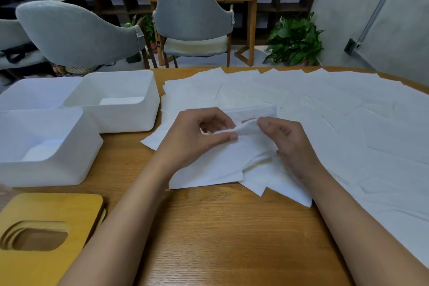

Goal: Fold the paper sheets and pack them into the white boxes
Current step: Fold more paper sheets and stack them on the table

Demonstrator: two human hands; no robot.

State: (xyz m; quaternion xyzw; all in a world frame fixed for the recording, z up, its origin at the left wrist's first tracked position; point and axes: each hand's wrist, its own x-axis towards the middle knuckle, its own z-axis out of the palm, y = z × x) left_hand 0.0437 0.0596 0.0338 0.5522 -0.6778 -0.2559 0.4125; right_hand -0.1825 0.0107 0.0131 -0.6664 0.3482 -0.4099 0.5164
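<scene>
Head view: both hands, left hand (pixel 197 137) and right hand (pixel 285 144), pinch the raised far edge of one paper sheet (pixel 218 165) at frame centre on the table (pixel 220 227), that edge running left-right. The white boxes (pixel 125 123) stand at frame left, nearer the left hand.

Near box (pixel 76 169) cut by left edge. Lids (pixel 58 211) cut by left and bottom edges. Spread sheets (pixel 348 111) run off right edge. Right hand (pixel 290 144) thumb partly hidden behind held sheet (pixel 220 162).
</scene>
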